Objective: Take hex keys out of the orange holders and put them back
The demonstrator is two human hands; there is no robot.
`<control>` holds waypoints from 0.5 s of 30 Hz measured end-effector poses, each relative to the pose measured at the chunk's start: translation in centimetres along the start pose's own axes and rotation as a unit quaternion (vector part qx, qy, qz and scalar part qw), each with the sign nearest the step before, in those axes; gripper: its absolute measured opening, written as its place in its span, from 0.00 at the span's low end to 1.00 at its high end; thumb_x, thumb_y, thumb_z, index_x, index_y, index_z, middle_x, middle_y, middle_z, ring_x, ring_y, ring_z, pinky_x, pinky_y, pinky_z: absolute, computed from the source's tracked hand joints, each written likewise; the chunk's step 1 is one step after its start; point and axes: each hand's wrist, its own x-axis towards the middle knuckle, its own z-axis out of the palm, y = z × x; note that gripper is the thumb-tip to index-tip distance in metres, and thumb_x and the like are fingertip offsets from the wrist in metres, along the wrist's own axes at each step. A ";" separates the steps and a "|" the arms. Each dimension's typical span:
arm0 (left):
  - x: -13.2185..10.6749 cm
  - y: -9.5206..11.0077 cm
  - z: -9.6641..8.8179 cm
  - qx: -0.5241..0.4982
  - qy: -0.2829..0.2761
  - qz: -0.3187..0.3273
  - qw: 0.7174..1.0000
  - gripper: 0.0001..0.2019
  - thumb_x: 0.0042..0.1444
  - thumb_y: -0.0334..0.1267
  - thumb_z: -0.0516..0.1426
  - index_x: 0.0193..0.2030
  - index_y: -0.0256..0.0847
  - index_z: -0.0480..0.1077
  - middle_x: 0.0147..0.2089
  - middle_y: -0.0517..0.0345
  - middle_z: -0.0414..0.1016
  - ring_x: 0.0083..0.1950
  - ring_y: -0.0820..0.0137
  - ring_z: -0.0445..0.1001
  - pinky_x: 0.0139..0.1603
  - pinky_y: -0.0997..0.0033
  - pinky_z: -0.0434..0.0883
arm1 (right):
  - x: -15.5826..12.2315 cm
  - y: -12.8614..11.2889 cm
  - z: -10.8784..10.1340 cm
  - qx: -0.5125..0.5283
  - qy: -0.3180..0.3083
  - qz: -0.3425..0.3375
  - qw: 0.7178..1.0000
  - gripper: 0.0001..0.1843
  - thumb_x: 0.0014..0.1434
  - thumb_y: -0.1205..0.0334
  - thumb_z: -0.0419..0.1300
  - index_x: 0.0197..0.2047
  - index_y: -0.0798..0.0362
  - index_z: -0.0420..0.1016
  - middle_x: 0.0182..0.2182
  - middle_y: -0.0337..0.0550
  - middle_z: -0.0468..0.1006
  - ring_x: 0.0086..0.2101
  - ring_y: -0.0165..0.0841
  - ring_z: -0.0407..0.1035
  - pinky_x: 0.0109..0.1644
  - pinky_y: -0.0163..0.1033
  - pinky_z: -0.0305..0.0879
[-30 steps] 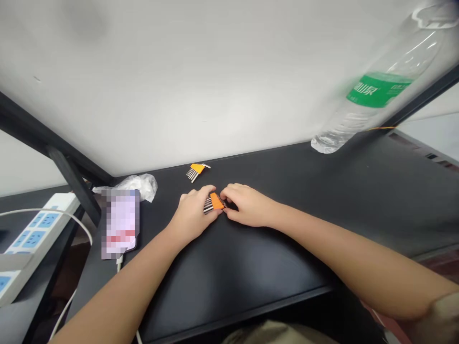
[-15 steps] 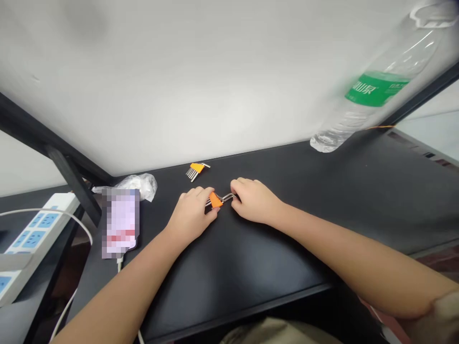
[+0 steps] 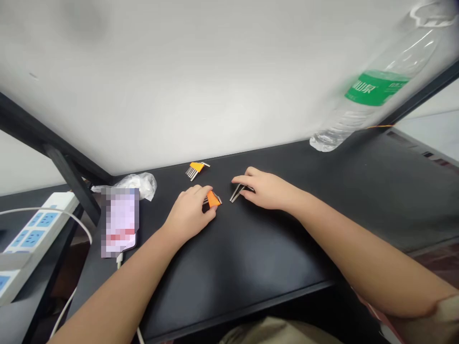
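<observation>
My left hand [image 3: 189, 210] is closed on an orange hex key holder [image 3: 213, 199], pinching it between thumb and fingers just above the black tabletop. Metal keys show at its left side, partly hidden by the hand. To the right, my right hand [image 3: 267, 188] has its thumb and fingers on two bent metal hex keys [image 3: 235, 192], whose long ends point down and left. A gap separates these keys from the holder. Behind my left hand, a second orange hex key holder [image 3: 197, 166] lies on the table with several keys fanned out.
A blurred-out phone [image 3: 120, 222] with a white cable lies at the left, beside a crumpled plastic bag [image 3: 143, 185]. Further left is a white power strip [image 3: 38, 234]. A large clear bottle [image 3: 376, 88] stands at the right by the wall [image 3: 222, 71].
The two hex keys have come away from the holder in my left hand. My right hand has moved slightly right and up with them, its fingers now more spread.
</observation>
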 end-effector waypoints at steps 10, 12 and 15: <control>0.0 0.0 0.1 -0.002 -0.005 -0.016 1.000 0.21 0.63 0.41 0.59 0.62 0.42 0.71 0.51 0.52 0.76 0.53 0.59 0.75 0.49 0.60 0.72 | 0.4 2.3 -0.9 -0.021 -0.014 -0.049 0.998 0.13 0.69 0.61 0.58 0.50 0.51 0.82 0.49 0.49 0.75 0.42 0.36 0.73 0.49 0.41 0.67; 0.0 0.0 0.1 -0.011 -0.006 -0.019 1.000 0.21 0.63 0.41 0.59 0.62 0.42 0.70 0.52 0.52 0.77 0.54 0.58 0.74 0.52 0.59 0.71 | 0.3 1.8 -1.1 -0.020 -0.031 -0.057 0.998 0.11 0.66 0.62 0.60 0.48 0.52 0.82 0.48 0.48 0.75 0.40 0.36 0.73 0.47 0.40 0.67; 0.0 0.1 0.0 -0.032 -0.016 -0.020 0.999 0.24 0.61 0.42 0.61 0.64 0.44 0.69 0.54 0.53 0.76 0.57 0.57 0.74 0.55 0.57 0.70 | 0.0 0.1 -1.3 -0.003 -0.053 -0.069 0.996 0.08 0.65 0.66 0.59 0.44 0.53 0.79 0.43 0.46 0.75 0.37 0.33 0.71 0.44 0.38 0.65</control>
